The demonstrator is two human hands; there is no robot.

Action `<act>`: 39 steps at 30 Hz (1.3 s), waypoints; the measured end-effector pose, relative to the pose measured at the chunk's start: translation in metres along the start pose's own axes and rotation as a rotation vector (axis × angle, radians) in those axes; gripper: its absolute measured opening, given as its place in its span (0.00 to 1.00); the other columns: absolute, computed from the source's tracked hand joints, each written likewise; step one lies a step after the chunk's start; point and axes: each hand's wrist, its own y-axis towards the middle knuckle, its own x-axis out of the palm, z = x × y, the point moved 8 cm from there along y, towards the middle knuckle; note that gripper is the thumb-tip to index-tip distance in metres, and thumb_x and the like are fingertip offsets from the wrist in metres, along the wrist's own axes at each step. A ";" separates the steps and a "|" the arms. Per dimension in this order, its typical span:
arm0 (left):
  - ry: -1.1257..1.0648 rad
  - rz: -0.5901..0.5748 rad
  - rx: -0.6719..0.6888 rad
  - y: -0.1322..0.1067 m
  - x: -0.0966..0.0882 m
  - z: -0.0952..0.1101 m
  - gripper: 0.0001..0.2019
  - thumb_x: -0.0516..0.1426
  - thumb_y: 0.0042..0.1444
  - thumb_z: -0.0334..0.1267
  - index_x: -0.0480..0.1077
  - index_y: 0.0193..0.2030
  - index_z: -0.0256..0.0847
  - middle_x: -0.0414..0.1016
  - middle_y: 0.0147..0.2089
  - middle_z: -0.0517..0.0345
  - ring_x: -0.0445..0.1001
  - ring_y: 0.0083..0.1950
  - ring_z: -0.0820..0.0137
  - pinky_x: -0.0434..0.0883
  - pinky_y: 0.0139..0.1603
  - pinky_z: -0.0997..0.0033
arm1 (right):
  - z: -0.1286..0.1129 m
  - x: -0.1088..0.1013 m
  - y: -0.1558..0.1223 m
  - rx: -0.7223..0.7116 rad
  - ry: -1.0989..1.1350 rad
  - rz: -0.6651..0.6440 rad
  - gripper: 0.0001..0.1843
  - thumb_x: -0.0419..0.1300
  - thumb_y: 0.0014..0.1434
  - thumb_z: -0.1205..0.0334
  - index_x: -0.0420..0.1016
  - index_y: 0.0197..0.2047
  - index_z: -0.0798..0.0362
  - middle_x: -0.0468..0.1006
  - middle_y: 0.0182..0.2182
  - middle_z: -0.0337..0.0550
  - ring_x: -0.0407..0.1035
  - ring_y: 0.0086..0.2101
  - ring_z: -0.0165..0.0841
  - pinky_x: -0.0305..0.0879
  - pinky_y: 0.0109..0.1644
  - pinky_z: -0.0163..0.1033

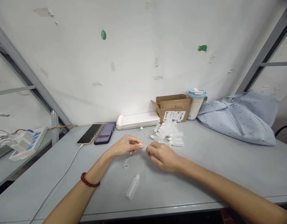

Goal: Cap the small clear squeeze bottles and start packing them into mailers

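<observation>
My left hand (124,145) pinches a small white plastic piece (141,144), perhaps a cap or nozzle, between thumb and forefinger. Close to its right, my right hand (165,157) is closed, fingers curled; what they hold, if anything, is hidden. A translucent squeeze bottle (132,187) lies on its side on the grey table (192,189), nearer to me than both hands. Below my left hand lies a thin white strap with a ring (128,162). Behind my right hand is a pile of small translucent bottles (168,131), several with white caps.
At the back stand a cardboard box (172,107) and a lidded cup (195,105), beside a blue cloth bundle (236,121). A white packet stack (138,120) lies left of the box. Two phones (87,134) lie farther left, with a charging cable (61,180).
</observation>
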 end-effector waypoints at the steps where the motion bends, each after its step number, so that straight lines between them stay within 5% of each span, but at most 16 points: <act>1: -0.003 0.003 0.007 0.000 0.000 0.001 0.17 0.58 0.48 0.48 0.75 0.36 0.35 0.64 0.20 0.63 0.58 0.21 0.77 0.60 0.24 0.76 | 0.001 -0.001 0.000 0.014 0.034 0.016 0.08 0.47 0.53 0.71 0.64 0.35 0.54 0.67 0.29 0.42 0.59 0.28 0.30 0.53 0.32 0.33; 7: -0.071 0.090 -0.020 -0.001 -0.003 0.002 0.22 0.52 0.52 0.54 0.66 0.21 0.35 0.63 0.19 0.62 0.62 0.21 0.76 0.61 0.26 0.75 | 0.007 -0.008 0.000 0.041 0.078 0.121 0.08 0.46 0.54 0.72 0.63 0.34 0.53 0.66 0.30 0.42 0.59 0.29 0.31 0.54 0.32 0.34; 13: -0.065 0.117 -0.074 -0.001 0.000 -0.004 0.24 0.51 0.51 0.58 0.59 0.18 0.38 0.57 0.16 0.65 0.61 0.19 0.76 0.62 0.24 0.75 | 0.004 -0.004 -0.001 -0.019 -0.075 0.137 0.08 0.48 0.53 0.72 0.63 0.34 0.53 0.66 0.29 0.42 0.57 0.29 0.32 0.53 0.33 0.35; 20: -0.133 0.134 -0.075 0.001 0.002 -0.004 0.26 0.53 0.47 0.59 0.51 0.13 0.41 0.46 0.14 0.66 0.67 0.29 0.67 0.62 0.20 0.76 | -0.008 -0.004 -0.004 -0.162 -0.349 0.225 0.06 0.49 0.52 0.72 0.65 0.32 0.54 0.64 0.28 0.44 0.54 0.29 0.33 0.50 0.32 0.36; 25: -0.118 0.132 -0.134 0.000 0.003 -0.007 0.27 0.54 0.46 0.59 0.53 0.11 0.39 0.51 0.13 0.64 0.62 0.23 0.72 0.61 0.20 0.75 | -0.011 -0.004 -0.005 -0.230 -0.443 0.243 0.08 0.48 0.52 0.74 0.65 0.30 0.54 0.63 0.26 0.44 0.52 0.28 0.33 0.49 0.32 0.36; 32: -0.061 0.110 -0.062 0.003 0.004 -0.006 0.26 0.52 0.48 0.60 0.52 0.15 0.41 0.47 0.15 0.67 0.65 0.26 0.70 0.61 0.20 0.77 | 0.006 -0.006 -0.001 0.010 0.112 0.112 0.09 0.46 0.53 0.74 0.62 0.34 0.53 0.67 0.29 0.41 0.58 0.28 0.30 0.55 0.31 0.34; 36: -0.045 0.104 -0.053 0.003 0.001 -0.007 0.22 0.54 0.48 0.58 0.62 0.22 0.38 0.53 0.17 0.69 0.53 0.17 0.79 0.62 0.22 0.75 | 0.019 -0.005 -0.002 0.179 0.458 0.107 0.11 0.42 0.56 0.74 0.61 0.33 0.52 0.62 0.22 0.34 0.55 0.23 0.27 0.53 0.27 0.31; 39: -0.030 0.128 -0.038 0.002 -0.002 -0.006 0.21 0.56 0.47 0.56 0.68 0.26 0.36 0.55 0.18 0.68 0.54 0.19 0.78 0.60 0.23 0.75 | 0.024 -0.005 -0.002 0.243 0.541 0.121 0.10 0.42 0.57 0.73 0.61 0.32 0.52 0.62 0.23 0.35 0.55 0.24 0.27 0.52 0.27 0.31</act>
